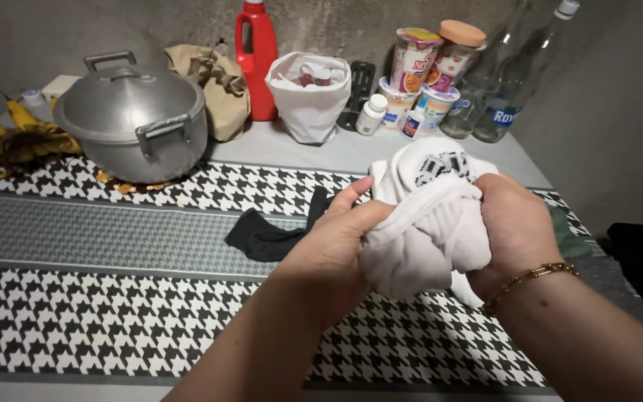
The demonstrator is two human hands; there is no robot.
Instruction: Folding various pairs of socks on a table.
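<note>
Centre right of the frame: left hand (333, 249) and right hand (515, 227) both clench 1 bundled white sock (426, 223); a black sock (266, 237) lies just left.

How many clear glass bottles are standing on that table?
2. Both glass bottles stand side by side at the back right of the table, against the wall: one next to the stacked noodle cups, the other just right of it. Others could be hidden behind the cups.

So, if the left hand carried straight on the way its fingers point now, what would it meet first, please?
The left hand points up and right into the white sock bundle it already grips with the right hand. Beyond that lie the cup containers, though depth is unclear.
</note>
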